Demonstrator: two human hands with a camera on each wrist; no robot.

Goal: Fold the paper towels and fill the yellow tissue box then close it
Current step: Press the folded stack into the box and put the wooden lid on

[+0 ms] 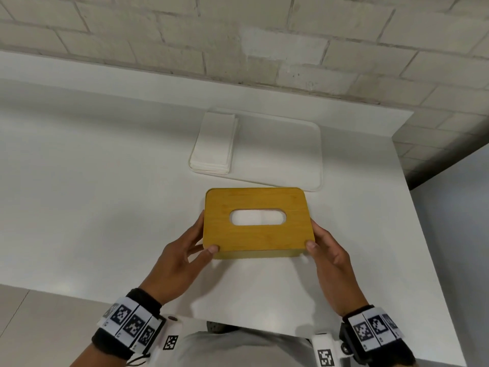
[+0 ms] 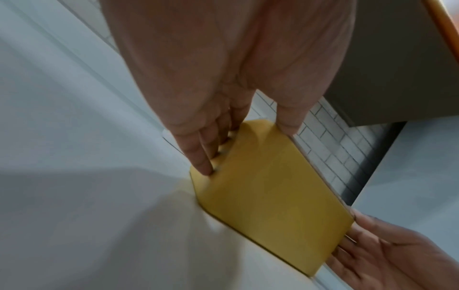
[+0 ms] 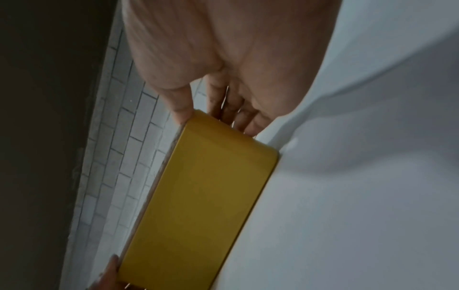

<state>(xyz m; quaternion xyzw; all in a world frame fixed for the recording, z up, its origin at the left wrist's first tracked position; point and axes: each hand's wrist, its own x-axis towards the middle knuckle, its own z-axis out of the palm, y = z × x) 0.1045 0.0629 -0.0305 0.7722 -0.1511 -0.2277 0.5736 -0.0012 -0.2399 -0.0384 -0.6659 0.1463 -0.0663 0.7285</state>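
Note:
The yellow tissue box [image 1: 258, 235] stands on the white table, its wooden lid [image 1: 248, 200] on top with white paper showing through the oval slot [image 1: 258, 217]. My left hand [image 1: 185, 250] grips the box's left end, thumb on the near left corner. My right hand [image 1: 329, 254] grips the right end, thumb on the near right corner. In the left wrist view the box [image 2: 268, 188] is yellow with my left hand [image 2: 231, 135] at its end. The right wrist view has the box [image 3: 198, 200] with my right hand [image 3: 211, 117] on it. A stack of folded paper towels [image 1: 214, 144] lies behind.
A white tray [image 1: 285, 154] lies behind the box with the towel stack on its left part. The white table [image 1: 92, 194] ends at a brick wall behind and at an edge on the right.

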